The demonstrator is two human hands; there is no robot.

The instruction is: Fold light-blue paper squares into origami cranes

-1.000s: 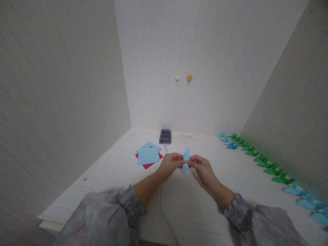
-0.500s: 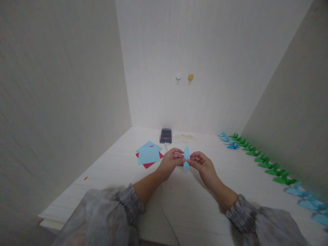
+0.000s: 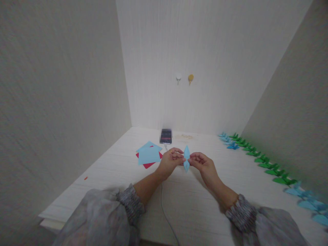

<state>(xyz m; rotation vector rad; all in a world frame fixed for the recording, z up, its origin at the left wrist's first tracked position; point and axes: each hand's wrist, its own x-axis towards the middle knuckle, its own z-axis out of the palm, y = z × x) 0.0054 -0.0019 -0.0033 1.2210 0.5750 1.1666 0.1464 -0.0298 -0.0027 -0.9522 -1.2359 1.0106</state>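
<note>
A light blue folded paper, long and narrow with pointed ends, stands upright between my hands above the white table. My left hand pinches its left edge near the middle, thumb in front. On the opposite edge, my right hand holds it between thumb and fingers, with the other fingers curled behind. The fingertips behind the paper are partly hidden. Left of my left hand lie loose square sheets, a light blue sheet on top and a red sheet showing beneath.
A phone leans at the back wall, its white cable running to the front edge. Green folded paper cranes line the right side, with blue cranes nearer me. A small orange scrap lies at left. Two hooks hang on the wall.
My thumbs have shifted slightly outward from the middle of the folded paper, toward its edges. The paper stays in both hands at nearly the same spot.
</note>
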